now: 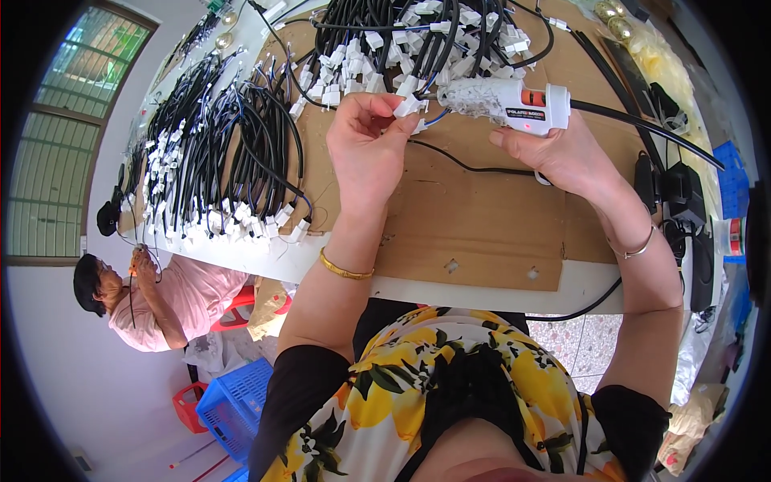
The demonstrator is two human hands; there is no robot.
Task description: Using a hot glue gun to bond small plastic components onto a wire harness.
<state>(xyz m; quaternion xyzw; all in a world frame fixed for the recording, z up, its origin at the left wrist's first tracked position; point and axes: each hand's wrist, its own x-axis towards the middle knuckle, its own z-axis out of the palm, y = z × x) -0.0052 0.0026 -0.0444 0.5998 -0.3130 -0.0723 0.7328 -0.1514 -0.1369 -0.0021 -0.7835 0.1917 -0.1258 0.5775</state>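
My left hand (368,153) pinches a small white plastic connector (409,105) between thumb and fingers, above the cardboard sheet (482,221). A blue wire (436,118) shows beside this connector. My right hand (566,157) is wrapped round a white hot glue gun (518,104), whose front is covered in clear, crumpled film. Its nozzle points left and meets or nearly meets the connector; I cannot tell if they touch. From the gun's back a long black rod (642,128) sticks out to the right. A thin black cord (474,167) runs below the gun.
Black cables with white connectors (345,68) are heaped at the far side; more bundles (189,120) lie to the left. Black power adapters (683,193) sit at the right edge. At left, a person in pink (185,301) holds something orange. A blue crate (237,402) stands below.
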